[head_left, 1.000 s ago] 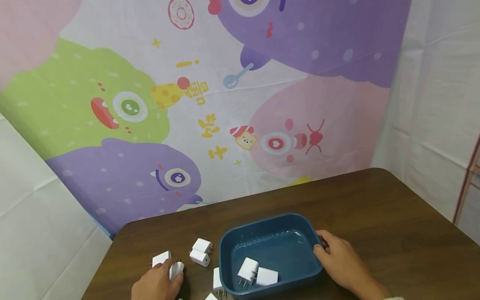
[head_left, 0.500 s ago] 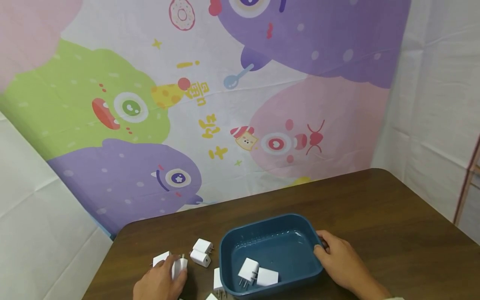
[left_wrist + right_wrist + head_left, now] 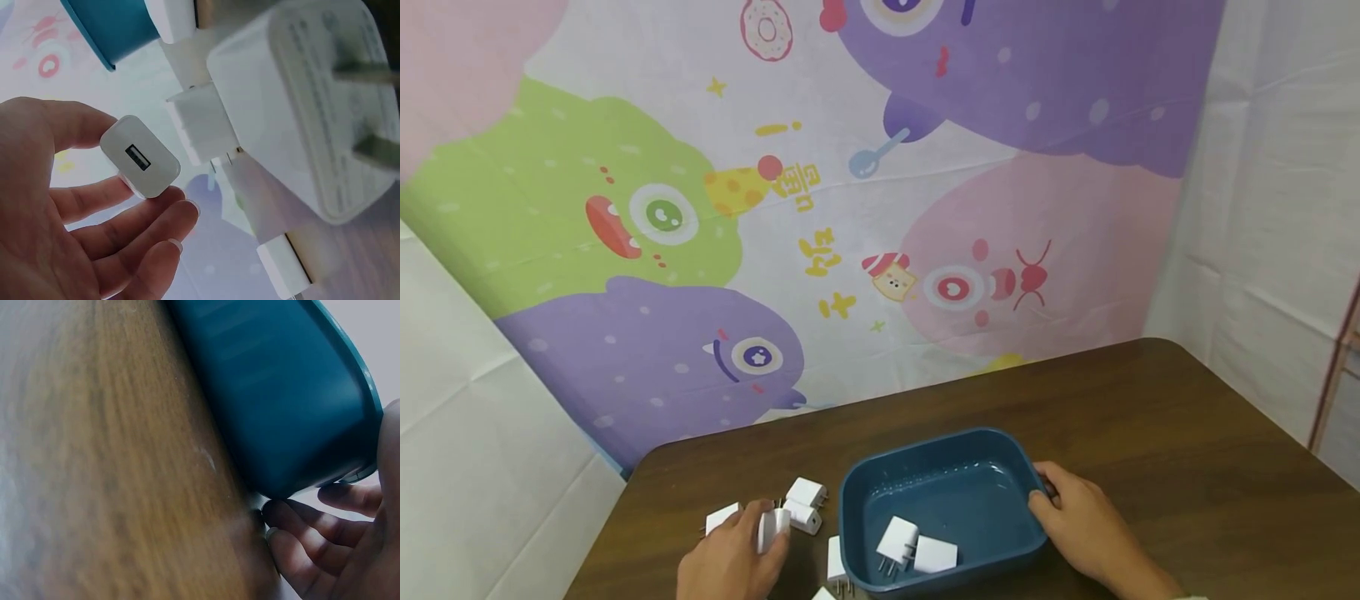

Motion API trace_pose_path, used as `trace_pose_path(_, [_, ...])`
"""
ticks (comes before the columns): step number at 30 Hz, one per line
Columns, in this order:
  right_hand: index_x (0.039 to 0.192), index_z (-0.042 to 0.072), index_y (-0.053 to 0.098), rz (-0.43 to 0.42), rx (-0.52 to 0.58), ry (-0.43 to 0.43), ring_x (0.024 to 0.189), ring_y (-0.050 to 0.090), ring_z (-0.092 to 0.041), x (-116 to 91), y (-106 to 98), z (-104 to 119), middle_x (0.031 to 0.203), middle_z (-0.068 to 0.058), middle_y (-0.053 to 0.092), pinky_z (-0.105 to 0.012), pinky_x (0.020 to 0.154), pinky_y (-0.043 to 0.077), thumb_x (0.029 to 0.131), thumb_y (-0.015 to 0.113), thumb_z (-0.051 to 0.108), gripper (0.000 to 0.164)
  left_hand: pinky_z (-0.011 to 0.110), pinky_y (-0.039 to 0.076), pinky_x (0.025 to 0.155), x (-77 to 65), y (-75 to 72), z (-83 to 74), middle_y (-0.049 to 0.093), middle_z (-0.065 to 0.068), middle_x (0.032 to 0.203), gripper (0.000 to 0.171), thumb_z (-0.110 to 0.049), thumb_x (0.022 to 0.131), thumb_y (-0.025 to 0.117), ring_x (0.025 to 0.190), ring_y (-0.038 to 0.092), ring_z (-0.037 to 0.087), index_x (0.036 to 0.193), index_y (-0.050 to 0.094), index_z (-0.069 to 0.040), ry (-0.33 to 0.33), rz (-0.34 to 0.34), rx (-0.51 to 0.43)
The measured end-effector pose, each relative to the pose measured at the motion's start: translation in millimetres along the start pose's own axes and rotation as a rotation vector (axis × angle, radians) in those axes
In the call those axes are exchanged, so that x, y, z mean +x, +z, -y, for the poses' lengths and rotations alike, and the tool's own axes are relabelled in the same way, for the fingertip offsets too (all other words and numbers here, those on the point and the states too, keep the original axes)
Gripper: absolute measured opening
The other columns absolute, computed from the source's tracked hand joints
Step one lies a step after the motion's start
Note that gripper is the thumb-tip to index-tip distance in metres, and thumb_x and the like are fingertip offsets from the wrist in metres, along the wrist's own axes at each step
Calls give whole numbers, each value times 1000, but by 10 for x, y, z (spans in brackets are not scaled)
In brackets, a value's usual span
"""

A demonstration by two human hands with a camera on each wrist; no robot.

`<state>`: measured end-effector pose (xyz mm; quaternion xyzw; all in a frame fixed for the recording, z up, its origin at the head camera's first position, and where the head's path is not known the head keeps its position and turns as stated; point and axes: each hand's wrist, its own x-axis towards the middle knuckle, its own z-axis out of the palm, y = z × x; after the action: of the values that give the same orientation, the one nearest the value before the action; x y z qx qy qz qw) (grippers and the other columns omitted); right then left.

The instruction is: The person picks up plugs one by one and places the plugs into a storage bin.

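My left hand [image 3: 730, 557] pinches a white USB charger [image 3: 774, 530] between thumb and fingers, left of the blue bin. Its USB port end [image 3: 138, 157] faces the left wrist camera. The blue plastic bin [image 3: 943, 460] stands on the table, with two white chargers lying in its near left part, one of them a charger with prongs showing [image 3: 897, 539]. At the bin's right end, my right hand [image 3: 1088, 523] grips the side, thumb near the rim. From the right wrist, its fingers curl beneath the corner of the bin [image 3: 284, 394].
Several more white chargers lie left of the bin: a pair beside the held one [image 3: 807, 491], one behind the left hand [image 3: 722, 517], and others at the bin's near left corner [image 3: 835, 558]. The brown wooden table [image 3: 1112, 408] meets a cartoon-printed backdrop [image 3: 850, 350].
My left hand has moved a little right toward the bin with the charger, away from the charger behind it. The right hand and the bin have stayed in place.
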<state>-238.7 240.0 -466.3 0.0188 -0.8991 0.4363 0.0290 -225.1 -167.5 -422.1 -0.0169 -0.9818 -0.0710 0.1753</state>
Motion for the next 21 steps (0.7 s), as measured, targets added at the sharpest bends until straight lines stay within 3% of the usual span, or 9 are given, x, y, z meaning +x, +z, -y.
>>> trace_pose_path(8, [131, 6, 61, -1, 4, 3, 80, 55, -13, -7, 1, 2, 95, 2, 62, -34, 73, 46, 98, 57, 19, 36, 44, 44, 47, -20, 38, -70, 65, 1, 74, 36, -39, 79, 77, 58, 60, 23, 107, 68, -18, 46, -73, -14])
trace_pose_path(21, [131, 5, 62, -20, -1, -4, 81, 55, -12, -4, 15, -5, 95, 2, 62, -34, 74, 46, 97, 58, 19, 36, 40, 43, 48, -41, 135, -166, 63, -5, 71, 34, -40, 79, 79, 56, 60, 18, 102, 67, -18, 53, -65, -28])
